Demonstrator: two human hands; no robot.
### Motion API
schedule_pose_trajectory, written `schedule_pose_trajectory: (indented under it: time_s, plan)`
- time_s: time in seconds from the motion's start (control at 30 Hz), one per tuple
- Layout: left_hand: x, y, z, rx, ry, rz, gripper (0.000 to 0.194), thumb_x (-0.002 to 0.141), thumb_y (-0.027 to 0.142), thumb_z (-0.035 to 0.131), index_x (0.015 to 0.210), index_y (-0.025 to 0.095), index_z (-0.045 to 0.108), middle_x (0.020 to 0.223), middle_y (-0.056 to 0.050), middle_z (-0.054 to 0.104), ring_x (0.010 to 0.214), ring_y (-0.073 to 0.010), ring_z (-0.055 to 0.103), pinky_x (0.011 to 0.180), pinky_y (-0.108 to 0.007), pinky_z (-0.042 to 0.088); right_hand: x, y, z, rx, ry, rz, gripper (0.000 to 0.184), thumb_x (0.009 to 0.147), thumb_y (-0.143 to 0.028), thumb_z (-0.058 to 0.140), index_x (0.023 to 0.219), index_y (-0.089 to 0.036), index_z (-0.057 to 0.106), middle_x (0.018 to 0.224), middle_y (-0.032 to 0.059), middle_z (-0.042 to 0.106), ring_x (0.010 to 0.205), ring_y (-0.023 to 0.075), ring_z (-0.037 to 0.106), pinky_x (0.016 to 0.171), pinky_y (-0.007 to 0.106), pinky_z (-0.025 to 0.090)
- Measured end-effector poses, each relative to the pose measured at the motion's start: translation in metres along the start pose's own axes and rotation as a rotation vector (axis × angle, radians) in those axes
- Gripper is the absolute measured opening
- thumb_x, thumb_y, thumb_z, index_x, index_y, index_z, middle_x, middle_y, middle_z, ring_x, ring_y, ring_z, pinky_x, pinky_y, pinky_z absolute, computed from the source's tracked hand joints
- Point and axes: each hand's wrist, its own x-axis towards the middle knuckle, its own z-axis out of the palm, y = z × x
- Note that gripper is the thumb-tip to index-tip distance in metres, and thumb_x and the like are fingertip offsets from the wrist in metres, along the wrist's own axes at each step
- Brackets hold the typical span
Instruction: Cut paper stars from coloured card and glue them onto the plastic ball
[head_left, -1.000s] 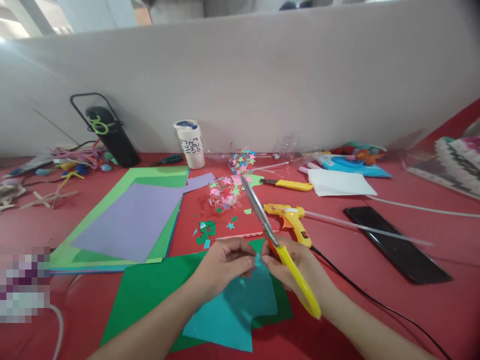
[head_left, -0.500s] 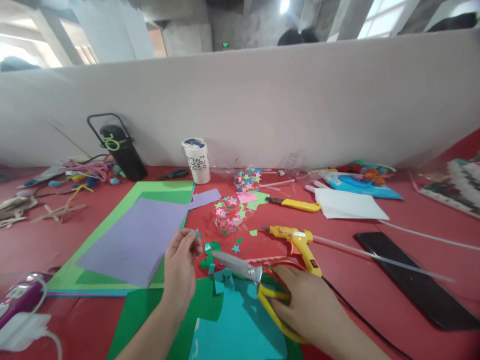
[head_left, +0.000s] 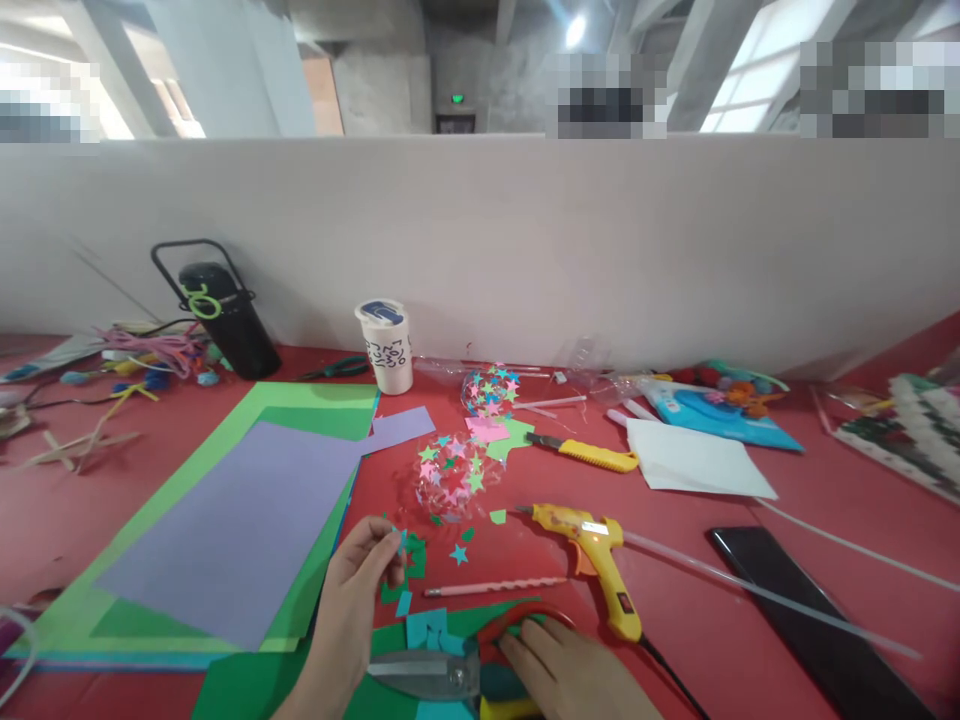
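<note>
Between the thumb and fingertips of my left hand [head_left: 356,585] is a small blue paper star [head_left: 403,541]. My right hand [head_left: 566,665] is at the handles of the scissors [head_left: 427,676], its fingers curled over them and partly hiding them. The scissors lie low over green paper [head_left: 247,685] and blue paper [head_left: 427,628], with the blades pointing left and together. Another blue star [head_left: 458,554] lies on the red table, just right of green paper scraps [head_left: 415,556]. Behind them sits a clear ball covered with coloured stars [head_left: 452,475].
A yellow glue gun [head_left: 592,548], a pink pencil [head_left: 495,587] and a yellow cutter [head_left: 596,456] lie nearby. A black phone [head_left: 810,620] is at right. Purple paper [head_left: 240,530] covers green sheets at left. A cup [head_left: 388,350] and a black bottle [head_left: 229,320] stand behind.
My right hand has brought the scissors down and toward me, and the blades now point left. The pencil shows in full. My left hand keeps its pinch on the star. The view has tilted up.
</note>
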Motion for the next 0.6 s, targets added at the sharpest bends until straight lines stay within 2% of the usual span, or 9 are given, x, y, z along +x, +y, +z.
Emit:
schedule_pose_trajectory:
  time_s: [0.1, 0.17, 0.27, 0.33, 0.37, 0.43, 0.47, 0.53, 0.6]
  plan:
    - [-0.004, 0.003, 0.004, 0.01, -0.042, -0.022, 0.027, 0.066, 0.038, 0.073, 0.068, 0.018, 0.055, 0.054, 0.004, 0.059, 0.048, -0.0079, 0.05, 0.048, -0.018, 0.038, 0.005, -0.004, -0.012, 0.024, -0.048, 0.033, 0.043, 0.057, -0.032, 0.082, 0.094, -0.016, 0.065, 0.078, 0.0025, 0.071, 0.064, 0.0217, 0.066, 0.052, 0.028, 0.049]
    - [-0.007, 0.004, 0.007, 0.02, -0.083, -0.032, 0.026, 0.065, 0.038, 0.072, 0.068, 0.018, 0.056, 0.055, 0.004, 0.06, 0.049, -0.0087, 0.052, 0.05, -0.019, 0.04, 0.011, -0.006, -0.023, 0.081, -0.117, 0.127, 0.043, 0.058, -0.037, 0.083, 0.092, -0.018, 0.067, 0.081, 0.0024, 0.071, 0.065, 0.0211, 0.066, 0.054, 0.028, 0.049]
    - [-0.013, 0.004, 0.012, 0.053, -0.162, -0.067, 0.024, 0.066, 0.037, 0.071, 0.066, 0.017, 0.058, 0.051, 0.003, 0.058, 0.047, -0.0089, 0.052, 0.048, -0.019, 0.04, 0.024, -0.007, -0.042, 0.191, -0.252, 0.222, 0.026, 0.066, -0.036, 0.079, 0.085, -0.022, 0.069, 0.082, 0.0014, 0.071, 0.071, 0.0211, 0.066, 0.058, 0.027, 0.046]
    - [-0.016, 0.001, 0.015, 0.064, -0.215, -0.086, 0.024, 0.066, 0.036, 0.071, 0.063, 0.017, 0.057, 0.049, 0.004, 0.056, 0.044, -0.0084, 0.051, 0.046, -0.019, 0.038, 0.035, -0.006, -0.053, 0.213, -0.316, 0.272, 0.009, 0.076, -0.026, 0.07, 0.084, -0.022, 0.069, 0.084, 0.0028, 0.071, 0.077, 0.0231, 0.065, 0.064, 0.03, 0.046]
    - [-0.017, -0.001, 0.016, 0.069, -0.236, -0.092, 0.023, 0.066, 0.035, 0.071, 0.063, 0.017, 0.058, 0.05, 0.003, 0.057, 0.044, -0.0085, 0.051, 0.046, -0.019, 0.039, 0.042, -0.004, -0.057, 0.227, -0.321, 0.302, 0.006, 0.08, -0.025, 0.064, 0.083, -0.021, 0.068, 0.081, 0.0043, 0.07, 0.075, 0.0231, 0.064, 0.064, 0.031, 0.045]
    - [-0.019, -0.005, 0.019, 0.044, -0.26, -0.109, 0.022, 0.066, 0.035, 0.07, 0.065, 0.017, 0.058, 0.05, 0.004, 0.055, 0.043, -0.0084, 0.051, 0.045, -0.019, 0.038, 0.055, -0.001, -0.064, 0.265, -0.293, 0.388, 0.012, 0.084, -0.021, 0.056, 0.079, -0.017, 0.066, 0.077, 0.0075, 0.068, 0.072, 0.0245, 0.062, 0.062, 0.033, 0.043]
    - [-0.02, -0.006, 0.02, 0.029, -0.269, -0.125, 0.022, 0.066, 0.035, 0.07, 0.065, 0.017, 0.057, 0.05, 0.004, 0.055, 0.042, -0.0083, 0.051, 0.044, -0.019, 0.037, 0.061, 0.0, -0.066, 0.324, -0.233, 0.452, 0.013, 0.083, -0.02, 0.055, 0.078, -0.016, 0.066, 0.077, 0.0093, 0.067, 0.072, 0.0255, 0.061, 0.063, 0.034, 0.043]
    - [-0.02, -0.006, 0.021, 0.027, -0.289, -0.138, 0.021, 0.066, 0.034, 0.069, 0.066, 0.017, 0.056, 0.05, 0.005, 0.053, 0.041, -0.007, 0.048, 0.043, -0.018, 0.035, 0.072, 0.002, -0.067, 0.479, -0.141, 0.539, 0.011, 0.082, -0.019, 0.055, 0.083, -0.016, 0.066, 0.076, 0.008, 0.067, 0.071, 0.023, 0.06, 0.063, 0.033, 0.044]
    - [-0.02, -0.004, 0.022, 0.045, -0.306, -0.134, 0.02, 0.065, 0.033, 0.07, 0.065, 0.017, 0.057, 0.048, 0.007, 0.049, 0.038, -0.0053, 0.043, 0.04, -0.018, 0.032, 0.08, 0.001, -0.066, 0.589, -0.106, 0.57, 0.011, 0.082, -0.02, 0.055, 0.086, -0.018, 0.065, 0.076, 0.0044, 0.067, 0.069, 0.0184, 0.061, 0.06, 0.027, 0.046]
